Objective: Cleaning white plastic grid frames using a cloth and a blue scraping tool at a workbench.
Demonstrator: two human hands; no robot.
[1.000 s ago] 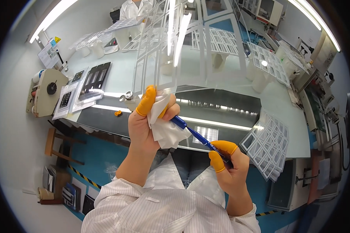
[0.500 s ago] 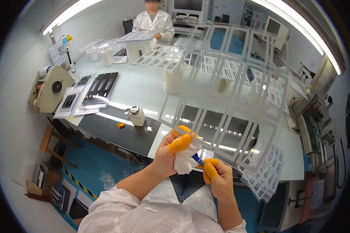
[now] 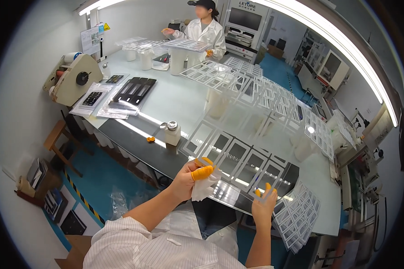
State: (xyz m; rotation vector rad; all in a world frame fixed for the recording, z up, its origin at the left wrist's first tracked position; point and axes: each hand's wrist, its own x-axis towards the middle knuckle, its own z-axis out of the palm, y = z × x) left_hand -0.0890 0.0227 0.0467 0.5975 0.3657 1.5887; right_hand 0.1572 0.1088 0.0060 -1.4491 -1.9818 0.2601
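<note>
My left hand, with orange finger cots, pinches the near left edge of a clear plastic sheet with rectangular cutouts. A crumpled white cloth is gripped in the same hand and hangs below the fingers. At the sheet's near right corner, my right hand, also in orange finger cots, holds it between thumb and fingers. The sheet is tilted above a dark glossy panel on the table, and its far part blends with similar sheets behind.
A pump-top bottle and orange finger cots are left of my hands. Stacked cutout sheets overhang the table edge at right. More sheets rest on white cups. A co-worker in a white coat stands across the table.
The sheet has come down from a raised tilt to a lower one. My right hand has moved right onto its corner; the blue pen-like tool it held is out of sight.
</note>
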